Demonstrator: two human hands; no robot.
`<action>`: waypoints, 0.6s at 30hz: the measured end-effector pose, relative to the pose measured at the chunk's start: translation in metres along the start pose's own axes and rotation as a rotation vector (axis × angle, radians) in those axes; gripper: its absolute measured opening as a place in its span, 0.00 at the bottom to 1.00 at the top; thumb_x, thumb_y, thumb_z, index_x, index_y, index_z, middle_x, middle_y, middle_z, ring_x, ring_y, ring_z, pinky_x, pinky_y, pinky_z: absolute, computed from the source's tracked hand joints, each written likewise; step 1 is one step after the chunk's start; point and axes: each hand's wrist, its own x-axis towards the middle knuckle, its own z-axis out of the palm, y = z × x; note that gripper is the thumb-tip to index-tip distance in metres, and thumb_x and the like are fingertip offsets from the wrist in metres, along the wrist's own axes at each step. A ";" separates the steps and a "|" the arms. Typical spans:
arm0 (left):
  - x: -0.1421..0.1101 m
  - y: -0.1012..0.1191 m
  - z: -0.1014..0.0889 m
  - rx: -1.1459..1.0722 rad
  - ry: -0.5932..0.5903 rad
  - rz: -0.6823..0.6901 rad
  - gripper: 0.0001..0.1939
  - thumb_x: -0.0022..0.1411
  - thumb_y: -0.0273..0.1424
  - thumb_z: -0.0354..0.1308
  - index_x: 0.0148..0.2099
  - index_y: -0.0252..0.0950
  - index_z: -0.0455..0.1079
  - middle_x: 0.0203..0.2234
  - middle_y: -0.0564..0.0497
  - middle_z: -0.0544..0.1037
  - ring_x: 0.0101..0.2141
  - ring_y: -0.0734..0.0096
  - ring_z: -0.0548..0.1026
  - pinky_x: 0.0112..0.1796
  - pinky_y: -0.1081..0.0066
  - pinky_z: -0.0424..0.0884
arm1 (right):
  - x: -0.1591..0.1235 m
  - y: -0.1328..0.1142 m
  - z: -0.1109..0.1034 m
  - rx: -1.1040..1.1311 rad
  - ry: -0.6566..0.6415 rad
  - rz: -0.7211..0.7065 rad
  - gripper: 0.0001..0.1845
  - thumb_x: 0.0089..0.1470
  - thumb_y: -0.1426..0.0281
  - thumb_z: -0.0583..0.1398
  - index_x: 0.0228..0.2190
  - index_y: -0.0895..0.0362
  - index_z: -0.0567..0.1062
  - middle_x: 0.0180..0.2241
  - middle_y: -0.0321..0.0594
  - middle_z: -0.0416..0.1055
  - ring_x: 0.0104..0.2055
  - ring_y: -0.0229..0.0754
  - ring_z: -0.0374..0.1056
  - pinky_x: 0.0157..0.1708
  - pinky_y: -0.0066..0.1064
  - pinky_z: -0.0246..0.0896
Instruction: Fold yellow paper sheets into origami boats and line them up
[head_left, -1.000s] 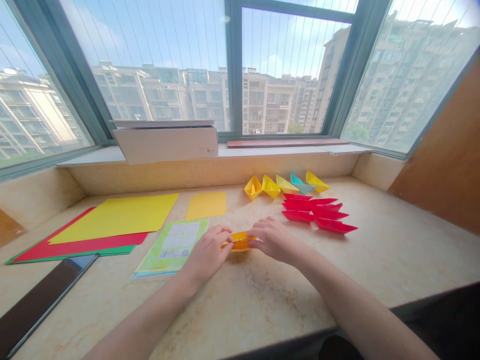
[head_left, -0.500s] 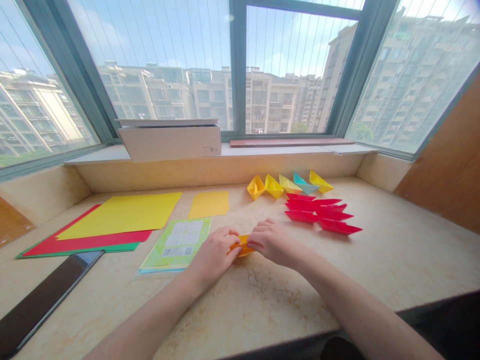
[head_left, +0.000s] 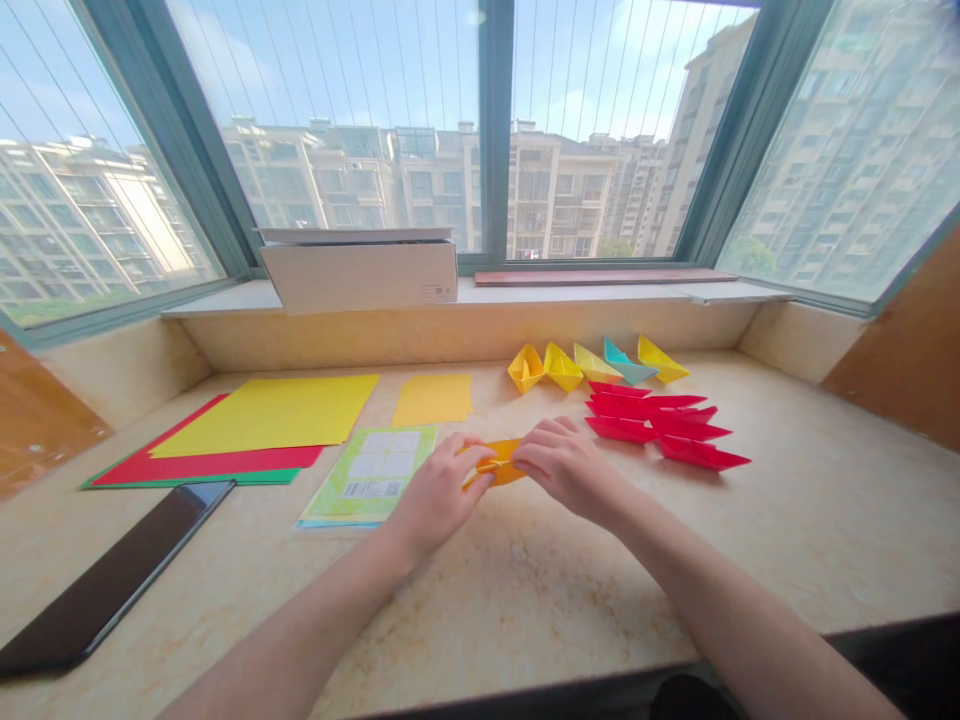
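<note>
A folded piece of orange-yellow paper (head_left: 501, 458) is held low over the counter between my two hands. My left hand (head_left: 448, 485) pinches its left end, thumb below and fingers above. At the right end, the fingers of my right hand (head_left: 562, 465) are closed on the paper and hide that corner. Just right of my right hand lie several red folded paper boats (head_left: 694, 452) in a close group. Behind them stands a row of yellow and blue paper boats (head_left: 562, 368). A green-and-white paper packet (head_left: 367, 475) lies beside my left hand.
Large yellow, red and green sheets (head_left: 262, 415) are stacked at left, and smaller orange-yellow sheets (head_left: 433, 399) lie near the middle. A black phone (head_left: 120, 575) rests at front left. On the window ledge stands a white box (head_left: 360, 275).
The camera view has shifted slightly, moving the scene right. Both hands still grip the orange-yellow paper, which now shows more of its surface between them.
</note>
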 end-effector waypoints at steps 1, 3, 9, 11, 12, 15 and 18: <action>0.000 0.000 0.000 -0.004 0.012 0.003 0.10 0.62 0.25 0.58 0.45 0.39 0.73 0.46 0.47 0.74 0.48 0.61 0.73 0.51 0.59 0.70 | 0.000 0.000 0.000 0.006 0.006 -0.004 0.09 0.64 0.70 0.58 0.32 0.54 0.78 0.31 0.38 0.76 0.37 0.41 0.65 0.41 0.34 0.50; 0.000 0.001 0.000 -0.008 0.034 0.005 0.07 0.62 0.25 0.59 0.42 0.38 0.74 0.46 0.47 0.74 0.48 0.61 0.73 0.51 0.59 0.70 | 0.000 0.000 -0.001 0.016 0.013 -0.010 0.09 0.64 0.71 0.58 0.32 0.54 0.78 0.32 0.38 0.76 0.37 0.41 0.65 0.41 0.34 0.50; 0.000 0.001 -0.001 -0.019 0.062 0.008 0.04 0.61 0.26 0.60 0.40 0.38 0.74 0.44 0.48 0.75 0.46 0.63 0.74 0.49 0.61 0.71 | -0.001 0.000 -0.001 0.027 0.022 -0.004 0.09 0.64 0.71 0.58 0.32 0.54 0.78 0.31 0.38 0.76 0.37 0.41 0.65 0.41 0.34 0.51; 0.000 0.000 0.000 -0.025 0.079 0.008 0.04 0.61 0.26 0.61 0.40 0.38 0.75 0.44 0.48 0.75 0.46 0.63 0.74 0.49 0.62 0.71 | 0.000 0.000 -0.001 0.033 0.026 -0.005 0.09 0.64 0.71 0.58 0.32 0.55 0.78 0.31 0.38 0.76 0.37 0.42 0.65 0.41 0.34 0.51; -0.001 0.000 0.000 -0.028 0.086 0.010 0.05 0.61 0.25 0.61 0.40 0.38 0.75 0.44 0.48 0.75 0.46 0.63 0.74 0.49 0.62 0.71 | 0.000 -0.001 -0.002 0.038 0.031 -0.006 0.09 0.64 0.71 0.58 0.33 0.55 0.78 0.32 0.38 0.76 0.37 0.42 0.65 0.41 0.34 0.51; -0.001 -0.001 0.000 -0.035 0.108 0.026 0.05 0.62 0.25 0.61 0.40 0.38 0.76 0.43 0.48 0.76 0.45 0.64 0.75 0.48 0.62 0.72 | 0.000 -0.001 -0.003 0.053 0.044 -0.012 0.09 0.64 0.71 0.57 0.33 0.55 0.78 0.32 0.38 0.76 0.37 0.42 0.65 0.42 0.34 0.52; -0.002 0.000 0.000 -0.038 0.129 0.043 0.05 0.62 0.26 0.61 0.40 0.38 0.77 0.43 0.48 0.76 0.44 0.64 0.75 0.47 0.62 0.72 | 0.000 -0.002 -0.004 0.063 0.056 -0.019 0.09 0.64 0.71 0.57 0.34 0.55 0.78 0.33 0.39 0.77 0.37 0.42 0.66 0.42 0.34 0.52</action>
